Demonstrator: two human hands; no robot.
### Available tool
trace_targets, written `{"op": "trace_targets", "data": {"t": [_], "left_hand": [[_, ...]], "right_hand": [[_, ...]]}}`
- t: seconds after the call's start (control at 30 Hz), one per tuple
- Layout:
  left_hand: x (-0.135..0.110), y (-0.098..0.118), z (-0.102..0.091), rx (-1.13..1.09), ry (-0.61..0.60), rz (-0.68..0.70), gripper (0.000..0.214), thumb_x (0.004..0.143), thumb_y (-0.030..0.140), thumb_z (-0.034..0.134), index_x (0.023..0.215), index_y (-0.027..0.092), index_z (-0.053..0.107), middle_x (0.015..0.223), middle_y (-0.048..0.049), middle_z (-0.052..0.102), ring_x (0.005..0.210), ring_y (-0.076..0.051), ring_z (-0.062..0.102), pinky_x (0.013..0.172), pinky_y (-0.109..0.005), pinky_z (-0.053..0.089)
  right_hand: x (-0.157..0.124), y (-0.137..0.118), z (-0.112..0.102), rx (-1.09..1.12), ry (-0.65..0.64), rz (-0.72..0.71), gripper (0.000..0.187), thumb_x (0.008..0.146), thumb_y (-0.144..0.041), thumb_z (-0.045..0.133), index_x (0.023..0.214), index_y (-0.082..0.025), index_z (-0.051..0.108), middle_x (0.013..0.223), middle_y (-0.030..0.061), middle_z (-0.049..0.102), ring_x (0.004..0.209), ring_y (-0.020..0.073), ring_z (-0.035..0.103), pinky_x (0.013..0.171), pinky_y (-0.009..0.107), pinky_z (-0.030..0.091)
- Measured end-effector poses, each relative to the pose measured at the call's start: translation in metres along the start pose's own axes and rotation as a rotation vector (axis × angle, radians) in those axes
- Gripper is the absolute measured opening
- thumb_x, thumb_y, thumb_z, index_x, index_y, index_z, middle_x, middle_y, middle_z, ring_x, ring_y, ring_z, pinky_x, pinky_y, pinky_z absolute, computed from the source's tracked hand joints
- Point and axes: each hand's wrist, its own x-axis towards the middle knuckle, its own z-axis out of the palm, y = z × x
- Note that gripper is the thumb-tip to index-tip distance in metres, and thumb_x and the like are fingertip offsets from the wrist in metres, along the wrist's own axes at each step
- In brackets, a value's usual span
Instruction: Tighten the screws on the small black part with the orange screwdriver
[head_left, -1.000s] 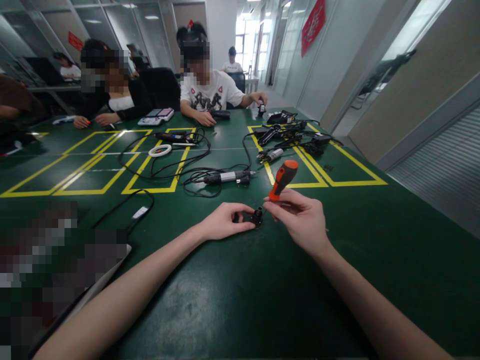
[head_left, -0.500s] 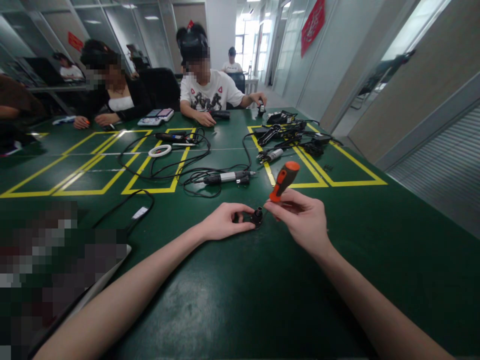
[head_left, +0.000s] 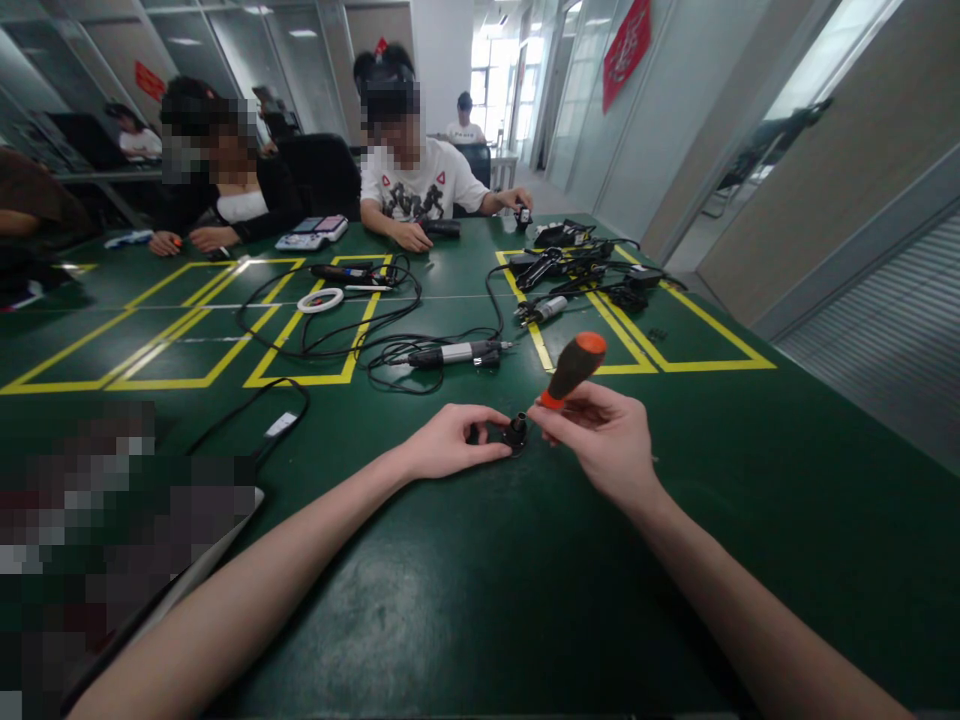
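Between the thumb and fingers of my left hand (head_left: 457,440) is a small black part (head_left: 516,432) with a short round tube on top, standing on the green table (head_left: 420,580). My right hand (head_left: 600,430) grips a screwdriver (head_left: 576,366) with an orange and dark grey handle, tilted so the handle points up and to the right. Its thin shaft runs down toward the black part, close to its right side. Whether the tip touches the part I cannot tell.
Beyond my hands lie a silver and black corded tool (head_left: 454,354), a white ring (head_left: 320,301) and a heap of black cables (head_left: 592,265). Yellow tape (head_left: 300,382) marks out boxes. Co-workers (head_left: 420,185) sit across the table. Small dark bits (head_left: 658,335) lie at right.
The screwdriver handle has dipped and turned slightly to the right in my right hand. My left hand and the black part are nearly where they were.
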Motion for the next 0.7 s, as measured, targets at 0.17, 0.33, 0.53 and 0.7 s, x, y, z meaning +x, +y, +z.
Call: {"op": "trace_targets", "data": {"t": [0.17,0.33,0.53,0.7], "left_hand": [[0.0006,-0.0016,0.0005,-0.012,-0.003,0.006,0.043,0.085,0.04,0.075,0.119,0.013,0.075,0.067,0.0052,0.055,0.059,-0.009,0.043,0.062,-0.023,0.036],[0.0003,-0.0015,0.0003,0.007,0.005,0.006,0.043,0.085,0.039,0.075,0.12,0.014,0.075,0.069,0.0043,0.056,0.061,-0.01,0.046,0.061,-0.022,0.036],[0.0003,0.0003,0.0004,0.015,0.002,-0.019,0.043,0.085,0.04,0.075,0.119,0.015,0.075,0.069,0.0047,0.056,0.06,-0.009,0.043,0.062,-0.022,0.036],[0.0007,-0.0013,0.0006,0.002,-0.004,-0.002,0.043,0.085,0.04,0.074,0.12,0.014,0.075,0.068,0.0048,0.055,0.061,-0.01,0.044,0.062,-0.023,0.036]], "right_hand": [[0.001,-0.0008,0.0011,0.019,-0.011,-0.032,0.021,0.066,-0.035,0.091,0.068,-0.02,0.075,0.07,0.0019,0.071,0.053,0.0128,0.06,0.044,0.025,0.053],[0.0014,0.0019,0.0015,0.045,-0.001,-0.006,0.025,0.067,-0.035,0.091,0.08,-0.019,0.077,0.071,0.003,0.074,0.052,0.0142,0.063,0.044,0.027,0.055],[0.0003,0.0025,0.0014,0.115,-0.031,0.021,0.028,0.076,-0.039,0.085,0.09,-0.019,0.071,0.075,0.006,0.079,0.053,0.0145,0.067,0.047,0.026,0.055],[0.001,0.0007,0.0017,0.067,0.014,-0.007,0.021,0.07,-0.031,0.089,0.076,-0.019,0.073,0.076,0.0044,0.075,0.052,0.012,0.063,0.043,0.024,0.053]]}}
